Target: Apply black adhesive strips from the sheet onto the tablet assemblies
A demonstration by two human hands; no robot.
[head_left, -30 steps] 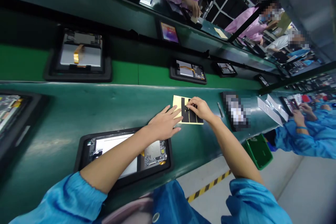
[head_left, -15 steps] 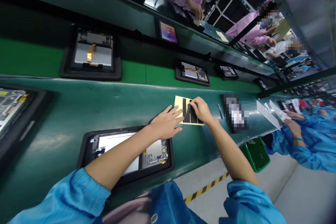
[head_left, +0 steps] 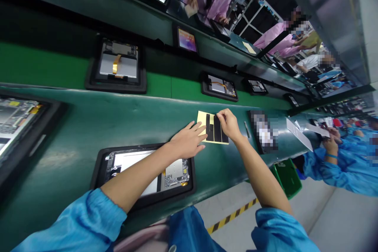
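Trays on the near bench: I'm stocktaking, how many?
2: the middle tray under the left arm, the far-left tray cut off by the picture edge. A blurred patch may hide a third.

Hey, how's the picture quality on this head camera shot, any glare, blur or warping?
Head view: strong wide-angle warp, the green bench bows and the scene tilts. Head view: left hand, right hand and yellow sheet are sharp. Head view: soft sheen on the bench, no harsh glare; a pixelated patch masks one item beside the right hand.

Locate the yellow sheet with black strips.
Head view, right of centre: the sheet lies on the green bench, touched by left hand and right hand, just beyond the open tablet.
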